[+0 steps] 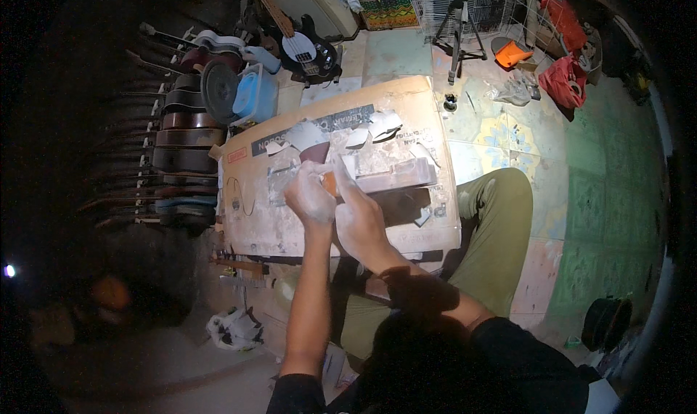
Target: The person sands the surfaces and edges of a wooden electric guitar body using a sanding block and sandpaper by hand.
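Over a dusty cardboard sheet (341,236), my two hands work close together, both coated with pale dust. My left hand (311,195) is closed, its fingertips pinching a reddish-brown sheet piece (316,153) that looks like sandpaper; a pale piece (306,134) lies just beyond it. Touching it from the right is my right hand (360,222), index finger stretched forward and the other fingers curled. What those curled fingers hold is hidden. A bit of orange (330,184) shows between the hands. Right of them lies a long brown block (399,177), dusted on top.
Torn pale scraps (385,125) are scattered on the cardboard's far side. At left, several guitars (190,138) stand in a row beside a blue container (255,95). A black electric guitar (308,47) stands beyond. A small tripod (459,29) and a red bag (565,84) are at far right.
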`<state>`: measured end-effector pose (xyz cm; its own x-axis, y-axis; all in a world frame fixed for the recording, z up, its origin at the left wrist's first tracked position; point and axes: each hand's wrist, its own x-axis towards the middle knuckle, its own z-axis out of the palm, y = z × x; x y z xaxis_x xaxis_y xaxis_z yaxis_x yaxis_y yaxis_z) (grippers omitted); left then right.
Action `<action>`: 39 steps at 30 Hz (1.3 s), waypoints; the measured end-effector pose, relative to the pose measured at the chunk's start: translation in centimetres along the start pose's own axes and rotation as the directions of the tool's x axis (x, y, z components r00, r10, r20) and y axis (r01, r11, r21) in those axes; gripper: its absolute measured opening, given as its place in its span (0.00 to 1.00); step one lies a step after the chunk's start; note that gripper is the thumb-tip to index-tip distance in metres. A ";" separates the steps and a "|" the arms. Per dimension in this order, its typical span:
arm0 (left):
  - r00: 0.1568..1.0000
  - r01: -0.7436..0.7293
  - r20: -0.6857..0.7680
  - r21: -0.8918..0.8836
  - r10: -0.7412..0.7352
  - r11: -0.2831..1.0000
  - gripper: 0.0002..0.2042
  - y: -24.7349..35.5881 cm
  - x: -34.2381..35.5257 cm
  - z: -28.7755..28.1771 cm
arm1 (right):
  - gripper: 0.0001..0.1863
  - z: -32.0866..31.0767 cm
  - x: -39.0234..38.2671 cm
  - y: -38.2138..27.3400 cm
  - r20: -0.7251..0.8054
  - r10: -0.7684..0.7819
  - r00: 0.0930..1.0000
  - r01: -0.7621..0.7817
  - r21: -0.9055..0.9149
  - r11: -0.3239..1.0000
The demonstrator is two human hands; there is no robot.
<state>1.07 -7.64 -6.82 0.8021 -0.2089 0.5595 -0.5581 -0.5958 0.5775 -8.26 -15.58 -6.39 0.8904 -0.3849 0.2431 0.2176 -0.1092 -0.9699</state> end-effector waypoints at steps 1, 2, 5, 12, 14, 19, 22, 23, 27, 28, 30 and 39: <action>1.000 0.003 0.004 0.008 -0.003 1.000 0.05 -0.1 -0.5 -0.3 | 0.36 0.2 -1.3 -0.1 0.002 0.006 1.000 -0.006 0.007 1.000; 1.000 -0.026 0.008 0.044 0.025 0.999 0.04 0.4 -0.1 -0.4 | 0.37 -0.2 -2.6 -0.6 0.019 -0.049 0.999 0.050 -0.066 0.997; 1.000 0.022 0.012 0.096 -0.023 0.995 0.04 1.2 -0.7 -0.1 | 0.39 -0.5 -2.0 -1.1 -0.028 0.033 0.999 -0.034 -0.041 0.999; 1.000 0.012 0.013 0.042 -0.012 0.999 0.05 0.0 -0.8 -0.5 | 0.38 -0.4 -2.8 -1.1 0.035 0.058 0.998 -0.059 0.029 0.998; 0.998 0.068 0.015 0.022 -0.068 0.997 0.06 0.1 -0.9 -0.4 | 0.37 -0.2 -0.6 -0.8 -0.004 0.038 0.999 -0.038 0.095 0.995; 0.992 -0.114 -0.049 0.029 0.115 0.993 0.06 -0.3 -0.9 0.0 | 0.35 -0.9 -2.4 -0.9 -0.001 0.011 1.000 -0.010 0.128 0.992; 0.999 -0.044 0.012 0.096 0.043 0.994 0.06 -0.3 -1.3 -0.6 | 0.36 -0.1 -1.1 -0.1 0.004 0.007 1.000 -0.007 0.054 0.999; 0.996 -0.092 0.017 0.132 0.091 0.987 0.05 -0.7 -0.8 -1.3 | 0.36 0.6 -1.9 -0.1 0.016 -0.006 1.000 0.005 0.069 0.998; 0.991 -0.128 -0.023 0.090 0.130 0.988 0.05 -0.7 -1.1 0.3 | 0.40 -1.2 -1.6 -0.6 0.090 0.146 0.985 -0.157 0.121 0.980; 0.999 -0.054 0.006 0.195 0.054 0.979 0.05 -0.5 -1.3 0.2 | 0.40 -0.9 -1.0 0.0 0.057 0.078 0.995 -0.082 0.064 0.995; 1.000 0.006 0.014 0.293 -0.011 0.956 0.05 -0.2 -1.0 0.2 | 0.41 -1.2 -1.4 -1.1 0.046 0.052 0.998 -0.053 0.014 0.998; 0.996 0.064 0.058 0.085 -0.069 0.994 0.06 0.7 -0.8 -0.5 | 0.39 -4.3 -3.7 -1.2 0.113 0.033 0.993 -0.021 -0.107 0.994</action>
<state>-0.06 -7.46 -6.59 0.8497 -0.2119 0.4828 -0.4856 -0.6714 0.5598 -13.56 -17.98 -6.03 0.9364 -0.2826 0.2080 0.1551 -0.1984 -0.9678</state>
